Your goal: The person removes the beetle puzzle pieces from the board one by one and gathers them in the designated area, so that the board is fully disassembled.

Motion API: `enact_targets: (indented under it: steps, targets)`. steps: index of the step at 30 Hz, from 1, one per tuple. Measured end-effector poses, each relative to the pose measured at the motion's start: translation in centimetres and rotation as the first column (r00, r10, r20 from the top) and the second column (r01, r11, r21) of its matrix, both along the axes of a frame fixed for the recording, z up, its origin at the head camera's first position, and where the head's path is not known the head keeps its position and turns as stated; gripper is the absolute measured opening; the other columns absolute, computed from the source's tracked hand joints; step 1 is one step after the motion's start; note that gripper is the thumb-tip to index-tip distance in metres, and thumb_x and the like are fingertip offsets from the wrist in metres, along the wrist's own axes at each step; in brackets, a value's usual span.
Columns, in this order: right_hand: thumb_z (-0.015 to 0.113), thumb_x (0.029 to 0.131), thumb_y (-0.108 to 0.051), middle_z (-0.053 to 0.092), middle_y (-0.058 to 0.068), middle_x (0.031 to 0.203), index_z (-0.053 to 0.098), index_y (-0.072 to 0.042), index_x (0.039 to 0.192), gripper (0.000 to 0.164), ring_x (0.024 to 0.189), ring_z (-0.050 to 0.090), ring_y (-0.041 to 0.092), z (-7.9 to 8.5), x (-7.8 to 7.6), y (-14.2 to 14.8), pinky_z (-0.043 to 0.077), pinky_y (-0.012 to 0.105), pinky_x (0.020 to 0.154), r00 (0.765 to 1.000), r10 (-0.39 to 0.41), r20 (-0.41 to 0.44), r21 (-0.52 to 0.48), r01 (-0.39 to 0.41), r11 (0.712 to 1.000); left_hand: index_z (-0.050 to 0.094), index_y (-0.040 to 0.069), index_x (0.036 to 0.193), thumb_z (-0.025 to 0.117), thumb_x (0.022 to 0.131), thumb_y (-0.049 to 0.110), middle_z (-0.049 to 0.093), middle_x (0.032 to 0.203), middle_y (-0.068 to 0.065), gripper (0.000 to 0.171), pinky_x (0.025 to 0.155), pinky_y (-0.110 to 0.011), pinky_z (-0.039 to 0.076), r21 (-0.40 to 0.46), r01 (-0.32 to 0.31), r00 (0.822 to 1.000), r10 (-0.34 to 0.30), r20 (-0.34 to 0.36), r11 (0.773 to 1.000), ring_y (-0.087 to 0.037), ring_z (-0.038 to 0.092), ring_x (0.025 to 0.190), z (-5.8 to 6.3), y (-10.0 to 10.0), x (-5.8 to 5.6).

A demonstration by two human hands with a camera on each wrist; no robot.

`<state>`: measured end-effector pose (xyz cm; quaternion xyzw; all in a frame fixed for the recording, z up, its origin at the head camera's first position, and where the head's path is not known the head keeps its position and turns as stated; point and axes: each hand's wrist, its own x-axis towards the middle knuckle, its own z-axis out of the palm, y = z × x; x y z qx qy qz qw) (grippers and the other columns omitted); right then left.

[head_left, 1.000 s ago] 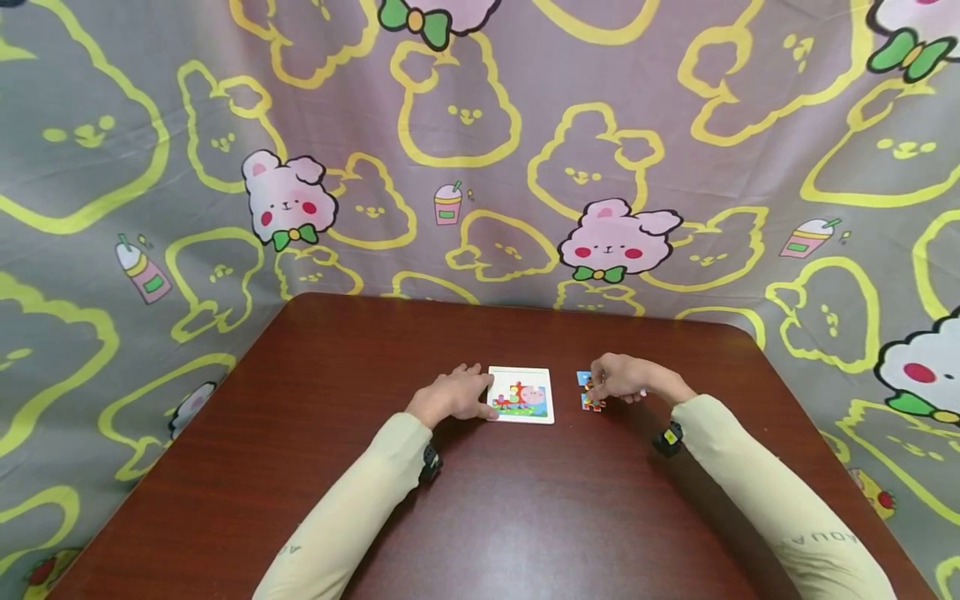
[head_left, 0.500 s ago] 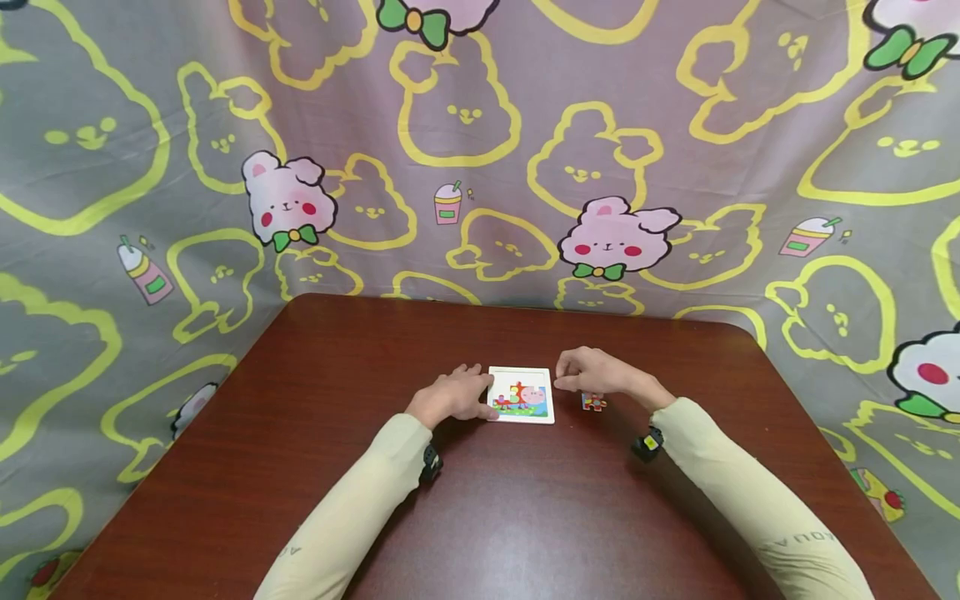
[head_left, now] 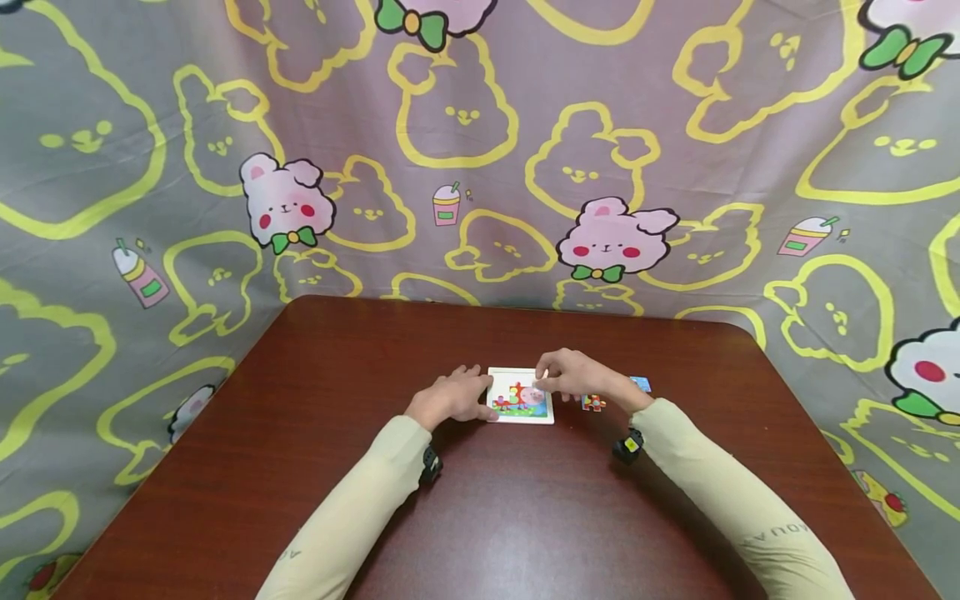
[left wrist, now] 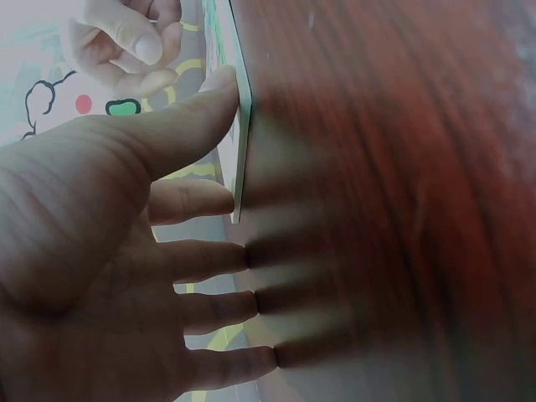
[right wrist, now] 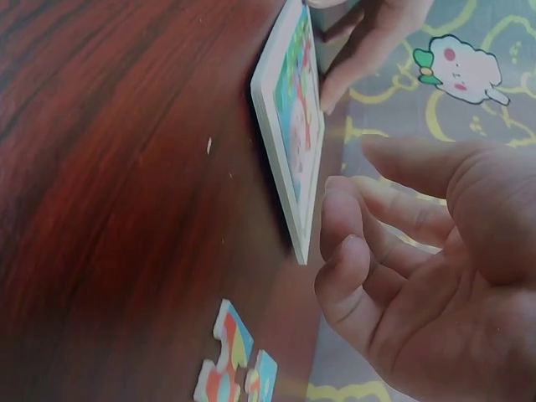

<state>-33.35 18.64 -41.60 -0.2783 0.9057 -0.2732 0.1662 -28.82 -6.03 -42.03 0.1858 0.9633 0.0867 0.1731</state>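
Note:
A white-framed jigsaw tray [head_left: 520, 420] lies on the brown table, its picture partly filled along the bottom and right. My left hand [head_left: 453, 393] rests at its left edge, thumb on the frame and the other fingers spread straight, as the left wrist view shows. Over the tray's upper right corner, my right hand [head_left: 573, 373] has curled fingers pinching a puzzle piece, mostly hidden by the fingers; only a pale sliver shows. In the right wrist view the hand [right wrist: 444, 276] is beside the tray [right wrist: 289, 197], and the piece cannot be made out.
Right of the tray lies a loose red and yellow puzzle piece [head_left: 594, 402]. A blue piece [head_left: 640, 383] lies beyond the right hand. Behind the table [head_left: 420, 333] hangs a patterned cloth [head_left: 517, 192].
My right hand has moved left from the loose pieces to the tray's upper right corner, uncovering pieces on the table. The left hand has stayed at the tray's left edge.

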Motion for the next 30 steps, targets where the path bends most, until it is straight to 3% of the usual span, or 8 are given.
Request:
enact_targets:
  steps: [9,17,30]
  targets:
    - [0.065,0.095,-0.023,0.072,0.002,0.081,0.065,-0.012,0.103,0.014,0.052,0.062,0.023,-0.6,0.0,-0.8,0.052,0.034,0.046,1.000,0.023,0.005,0.016,-0.024,1.000,0.039,0.018,0.151,0.064,0.092,0.049,0.023,0.163,-0.014,0.071,0.118,-0.058,0.026,0.000,-0.010,1.000,0.010,-0.008,1.000,-0.037,0.019,0.151,-0.1,0.1,-0.2]
    - [0.066,0.094,-0.024,0.075,0.005,0.090,0.066,-0.010,0.110,0.021,0.049,0.059,0.018,-1.3,-0.3,-1.6,0.050,0.031,0.046,0.998,0.054,0.017,0.025,-0.054,0.998,0.042,0.018,0.150,0.065,0.091,0.050,0.025,0.162,-0.014,0.070,0.117,-0.058,0.027,-0.007,-0.013,1.000,0.013,-0.014,1.000,-0.037,0.020,0.151,0.0,0.2,-0.3]
    - [0.069,0.092,-0.019,0.075,0.010,0.096,0.064,-0.007,0.106,0.019,0.047,0.055,0.015,-1.5,-0.2,-2.8,0.046,0.026,0.043,1.000,0.011,0.005,0.081,-0.011,0.997,0.041,0.019,0.150,0.064,0.091,0.050,0.024,0.163,-0.014,0.070,0.118,-0.058,0.026,-0.010,-0.020,1.000,0.020,-0.003,1.000,-0.036,0.019,0.151,0.1,0.3,-0.4]
